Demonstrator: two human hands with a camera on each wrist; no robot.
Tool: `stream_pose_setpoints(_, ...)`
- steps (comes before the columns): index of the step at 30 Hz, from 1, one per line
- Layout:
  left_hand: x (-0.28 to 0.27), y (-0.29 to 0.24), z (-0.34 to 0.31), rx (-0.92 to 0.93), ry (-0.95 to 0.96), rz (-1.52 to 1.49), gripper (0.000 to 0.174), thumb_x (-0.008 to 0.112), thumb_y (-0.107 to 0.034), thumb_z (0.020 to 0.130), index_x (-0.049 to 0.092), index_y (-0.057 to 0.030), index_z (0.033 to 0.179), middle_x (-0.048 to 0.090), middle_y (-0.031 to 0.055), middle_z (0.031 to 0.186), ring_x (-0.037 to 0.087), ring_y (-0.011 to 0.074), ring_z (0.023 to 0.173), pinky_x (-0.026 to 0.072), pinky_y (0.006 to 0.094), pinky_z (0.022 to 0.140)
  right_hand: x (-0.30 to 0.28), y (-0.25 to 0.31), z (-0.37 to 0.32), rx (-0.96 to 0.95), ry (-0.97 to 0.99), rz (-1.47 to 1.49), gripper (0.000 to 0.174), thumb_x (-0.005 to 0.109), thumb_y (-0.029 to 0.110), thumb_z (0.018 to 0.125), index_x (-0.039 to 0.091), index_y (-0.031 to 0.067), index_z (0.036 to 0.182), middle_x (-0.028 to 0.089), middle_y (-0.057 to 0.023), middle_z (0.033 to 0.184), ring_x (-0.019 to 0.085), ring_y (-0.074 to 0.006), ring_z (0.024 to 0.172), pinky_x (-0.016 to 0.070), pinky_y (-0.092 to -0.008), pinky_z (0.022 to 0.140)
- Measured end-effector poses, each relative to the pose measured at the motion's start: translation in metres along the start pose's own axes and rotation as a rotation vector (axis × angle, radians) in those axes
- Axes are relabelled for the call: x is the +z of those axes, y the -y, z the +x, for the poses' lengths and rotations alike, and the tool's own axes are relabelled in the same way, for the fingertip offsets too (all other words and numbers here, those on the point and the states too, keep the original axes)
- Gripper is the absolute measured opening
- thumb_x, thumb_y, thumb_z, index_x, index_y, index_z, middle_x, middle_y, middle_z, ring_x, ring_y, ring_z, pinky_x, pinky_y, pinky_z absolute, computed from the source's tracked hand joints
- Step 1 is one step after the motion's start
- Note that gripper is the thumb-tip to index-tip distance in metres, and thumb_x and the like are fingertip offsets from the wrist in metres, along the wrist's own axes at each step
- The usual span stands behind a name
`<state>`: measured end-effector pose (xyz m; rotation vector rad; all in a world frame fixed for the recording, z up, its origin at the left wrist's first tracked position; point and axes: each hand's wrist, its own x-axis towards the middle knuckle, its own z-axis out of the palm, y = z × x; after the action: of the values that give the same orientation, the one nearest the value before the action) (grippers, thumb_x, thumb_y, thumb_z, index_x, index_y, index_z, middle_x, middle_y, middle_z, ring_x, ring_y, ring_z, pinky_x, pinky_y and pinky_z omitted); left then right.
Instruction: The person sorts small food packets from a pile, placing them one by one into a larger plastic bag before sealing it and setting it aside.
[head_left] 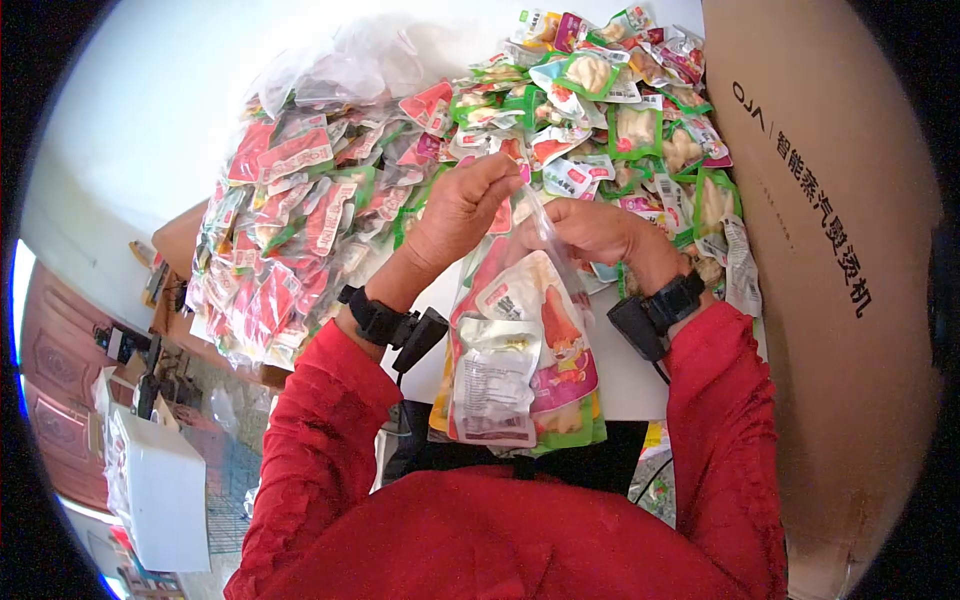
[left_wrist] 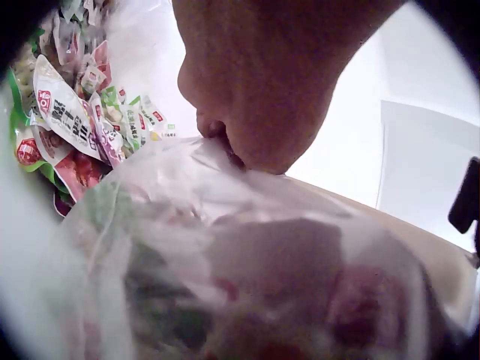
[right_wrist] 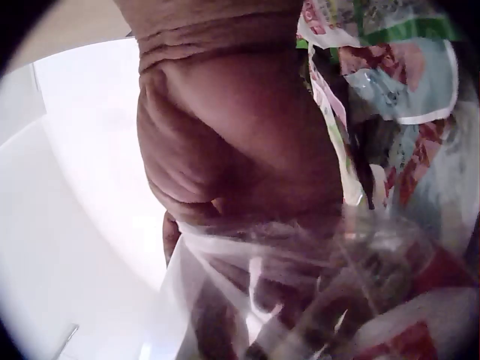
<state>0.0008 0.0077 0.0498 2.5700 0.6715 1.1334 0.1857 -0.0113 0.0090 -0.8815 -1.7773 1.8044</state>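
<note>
A clear plastic bag [head_left: 515, 350] filled with several food packets hangs upright in front of the person's body. The left hand [head_left: 458, 212] pinches the top of the bag between thumb and fingers. On the other side of the bag's neck, the right hand [head_left: 600, 232] has its fingers curled at the plastic, slightly lower. In the left wrist view the left hand [left_wrist: 255, 90] grips the bag's gathered film [left_wrist: 225, 180]. The right wrist view shows the right hand [right_wrist: 232, 142] at the film [right_wrist: 262, 262], its fingertips partly hidden.
Loose food packets [head_left: 640, 130] are heaped on the white table behind the hands. Filled clear bags [head_left: 290, 220] are piled at the left, with empty-looking plastic bags [head_left: 350, 65] above. A large cardboard box [head_left: 820, 250] stands along the right side.
</note>
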Motion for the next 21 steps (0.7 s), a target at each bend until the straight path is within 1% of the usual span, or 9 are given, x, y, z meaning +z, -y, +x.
stream_pose_setpoints(4,0.004,0.004,-0.002,0.003,-0.027,-0.057,0.008,0.054,-0.011,0.083,0.051,-0.0035,0.083,0.048,0.0096,0.064,0.047,0.0213,0.055,0.0399,0.0280,0.052,-0.010,0.005,-0.008,-0.167,-0.005,-0.097,0.024,0.055,0.021,0.080,0.063,0.0004,0.088,0.059,-0.0020,0.066,0.053,-0.0092,0.061,0.0430,-0.0259,0.054)
stream_pose_setpoints(5,0.005,0.005,-0.004,-0.058,-0.022,-0.165,0.009,0.053,-0.012,0.084,0.050,-0.0034,0.082,0.047,0.0062,0.063,0.046,0.0154,0.055,0.0393,0.0261,0.051,-0.016,0.013,-0.011,-0.161,-0.007,-0.103,0.024,0.055,0.021,0.080,0.063,0.0004,0.088,0.059,-0.0020,0.066,0.053,-0.0092,0.061,0.0430,-0.0259,0.054)
stream_pose_setpoints(7,0.009,0.009,-0.010,-0.116,-0.024,-0.288,0.010,0.052,-0.012,0.086,0.050,-0.0034,0.082,0.046,0.0028,0.063,0.045,0.0096,0.056,0.0386,0.0242,0.051,-0.029,0.029,-0.024,-0.274,-0.449,-0.754,0.019,0.053,0.018,0.077,0.062,0.0028,0.085,0.060,-0.0085,0.068,0.057,-0.0159,0.062,0.0449,-0.0312,0.057)
stream_pose_setpoints(8,0.011,0.013,-0.013,-0.197,-0.005,-0.407,0.010,0.051,-0.013,0.087,0.050,-0.0036,0.083,0.045,-0.0005,0.064,0.043,0.0063,0.058,0.0376,0.0222,0.052,-0.033,0.036,-0.034,-0.262,-0.454,-0.763,0.019,0.053,0.018,0.077,0.062,0.0028,0.085,0.060,-0.0085,0.068,0.057,-0.0159,0.062,0.0449,-0.0312,0.057)
stream_pose_setpoints(10,0.013,0.017,-0.016,-0.273,0.020,-0.542,0.010,0.050,-0.013,0.088,0.051,-0.0038,0.083,0.044,-0.0037,0.065,0.041,0.0030,0.060,0.0366,0.0201,0.053,-0.038,0.051,-0.056,-0.087,-0.884,-1.243,0.017,0.054,0.017,0.077,0.061,0.0039,0.085,0.061,-0.0107,0.075,0.058,-0.0189,0.067,0.0449,-0.0330,0.061)
stream_pose_setpoints(14,0.024,0.025,-0.019,-0.350,0.146,-0.701,0.010,0.050,-0.014,0.088,0.052,-0.0052,0.084,0.043,-0.0066,0.067,0.039,0.0025,0.063,0.0349,0.0178,0.057,-0.041,0.058,-0.081,0.057,-0.805,-1.204,0.016,0.057,0.017,0.072,0.061,0.0056,0.082,0.060,-0.0113,0.073,0.058,-0.0224,0.066,0.0444,-0.0338,0.058)
stream_pose_setpoints(17,0.026,0.018,-0.017,-0.563,0.356,-0.715,0.016,0.047,-0.019,0.090,0.049,-0.0060,0.080,0.044,-0.0052,0.065,0.040,0.0026,0.057,0.0345,0.0191,0.051,-0.042,0.055,-0.082,0.297,-0.521,-1.382,0.019,0.062,0.022,0.068,0.061,0.0075,0.080,0.060,-0.0094,0.073,0.058,-0.0225,0.066,0.0445,-0.0344,0.058)
stream_pose_setpoints(20,0.047,0.034,-0.022,-0.440,0.276,-0.804,0.017,0.046,-0.020,0.090,0.049,-0.0062,0.081,0.041,-0.0058,0.063,0.038,0.0024,0.053,0.0323,0.0189,0.047,-0.041,0.044,-0.071,0.430,-0.395,-1.446,0.021,0.064,0.024,0.066,0.061,0.0073,0.078,0.060,-0.0099,0.073,0.058,-0.0239,0.068,0.0442,-0.0356,0.059)
stream_pose_setpoints(21,0.047,0.032,-0.023,-0.509,0.267,-0.998,0.019,0.045,-0.025,0.091,0.051,-0.0081,0.083,0.042,-0.0065,0.063,0.034,0.0016,0.050,0.0285,0.0169,0.044,-0.041,0.043,-0.068,0.458,-0.352,-1.478,0.021,0.063,0.024,0.067,0.060,0.0058,0.077,0.059,-0.0107,0.073,0.058,-0.0255,0.070,0.0433,-0.0370,0.060)
